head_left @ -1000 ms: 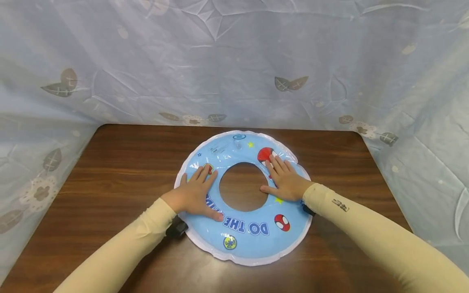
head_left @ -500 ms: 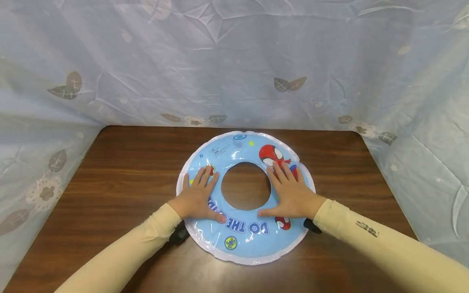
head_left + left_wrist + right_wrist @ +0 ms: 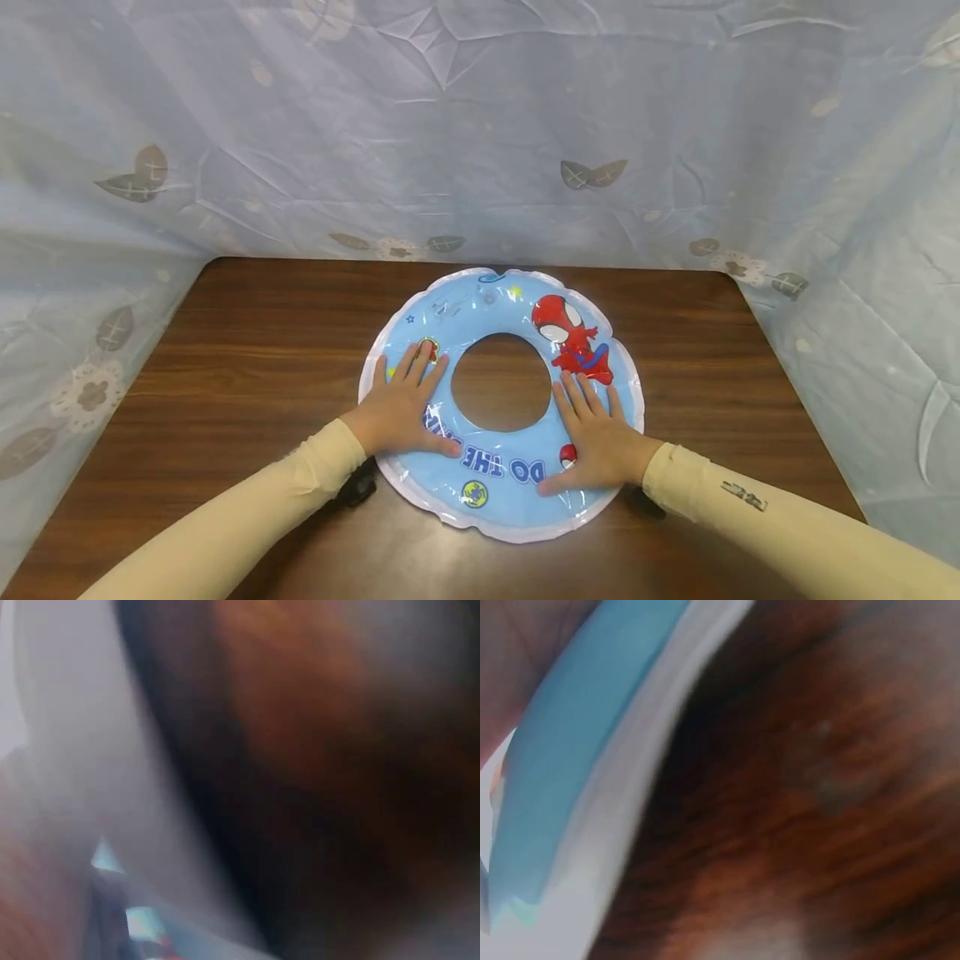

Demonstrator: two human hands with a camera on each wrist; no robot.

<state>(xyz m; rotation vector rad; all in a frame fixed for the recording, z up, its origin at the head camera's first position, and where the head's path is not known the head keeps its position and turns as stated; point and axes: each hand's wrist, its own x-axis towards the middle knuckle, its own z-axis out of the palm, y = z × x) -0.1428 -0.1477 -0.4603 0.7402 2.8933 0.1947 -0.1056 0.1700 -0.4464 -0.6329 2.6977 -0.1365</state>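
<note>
A light blue inflatable swim ring [image 3: 510,508] with a white rim lies flat on the wooden table, printed with a red cartoon figure, stars and lettering. My left hand [image 3: 401,414] rests on its left side, fingers spread and pointing away from me. On the lower right part of the ring lies my right hand [image 3: 603,442], its fingers also straight and spread, fingertips just below the red figure. The right wrist view shows the edge of the ring [image 3: 577,750] against the palm, with wood grain beyond. The left wrist view is mostly blurred.
The dark brown table [image 3: 285,333] extends around the ring on all sides. A pale patterned curtain [image 3: 480,125] hangs behind it and along both sides. Beige sleeves [image 3: 247,508] cover both forearms.
My right hand has slid toward me along the ring's right side, uncovering the red cartoon figure. The left hand stays nearly in place on the left side.
</note>
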